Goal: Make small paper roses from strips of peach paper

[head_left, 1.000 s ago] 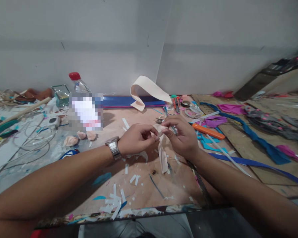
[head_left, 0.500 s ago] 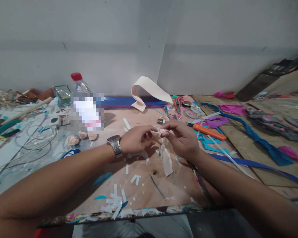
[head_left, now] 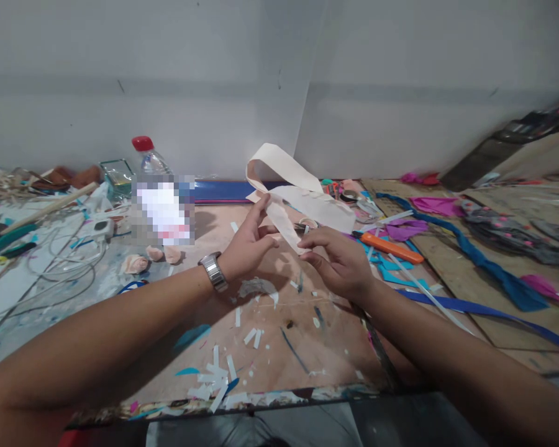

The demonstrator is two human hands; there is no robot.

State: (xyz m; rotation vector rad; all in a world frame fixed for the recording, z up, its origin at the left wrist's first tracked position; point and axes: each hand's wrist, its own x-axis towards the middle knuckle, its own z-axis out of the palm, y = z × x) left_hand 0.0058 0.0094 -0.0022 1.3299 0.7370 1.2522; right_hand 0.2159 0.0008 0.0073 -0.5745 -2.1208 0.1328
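Note:
My right hand (head_left: 342,261) pinches the lower end of a cream strip (head_left: 284,223) with a wavy edge between thumb and fingertips. From there the strip runs up and away, then bends over to the right near the index finger of my left hand (head_left: 245,248). That finger points up and touches the strip at its bend, while the left thumb is stretched out apart from it. A metal watch (head_left: 213,271) sits on my left wrist. Behind the held strip lies another looped cream strip (head_left: 289,160). Pliers tips (head_left: 302,227) show partly beneath the held strip.
Rolled cream flowers (head_left: 135,264) and a red-capped bottle (head_left: 143,144) stand on the left, near a white cable (head_left: 86,273). An orange cutter (head_left: 391,247) and blue ribbon (head_left: 484,254) lie right. White paper scraps (head_left: 218,375) litter the front edge.
The wavy cream strip, which hung down below my right hand, now extends up and to the right. My left index finger has risen to it. The right hand has hardly moved.

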